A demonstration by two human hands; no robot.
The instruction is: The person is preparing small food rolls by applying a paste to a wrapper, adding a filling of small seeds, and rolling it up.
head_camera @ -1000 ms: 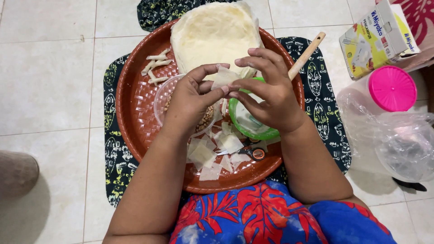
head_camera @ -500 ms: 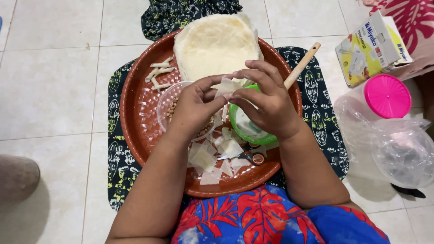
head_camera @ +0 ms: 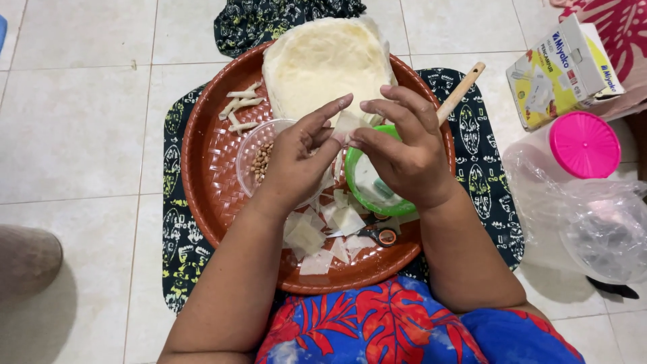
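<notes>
- The left hand (head_camera: 296, 158) and the right hand (head_camera: 397, 152) meet at the centre of the frame, fingertips pinching a small pale piece of dough sheet (head_camera: 347, 125) between them; both hands are closed on it, with the other fingers loosely spread.
- That piece is held in the air above the round woven reddish-brown tray (head_camera: 209, 182), which fills the middle of the frame.
- Under the left hand stands a clear plastic bowl (head_camera: 249, 152) with peanuts (head_camera: 259, 160) in it.
- Under the right hand sits a green bowl (head_camera: 367, 195); a wooden handle (head_camera: 460, 92) sticks out from behind that hand towards the upper right.
- At the top of the tray lies a stack of pale dough sheets (head_camera: 323, 64), with thin cut strips (head_camera: 239, 108) to its left.
- In the lower part of the tray lie small cut squares of dough (head_camera: 317, 236), and scissors (head_camera: 377, 234) partly hidden below the green bowl.
- The tray rests on a dark patterned cloth (head_camera: 178, 249) spread on a tiled floor (head_camera: 74, 121).
- On the right of the frame: a yellow and white carton (head_camera: 563, 71), a container with a pink lid (head_camera: 583, 145), and a crumpled clear plastic bag (head_camera: 593, 229).
</notes>
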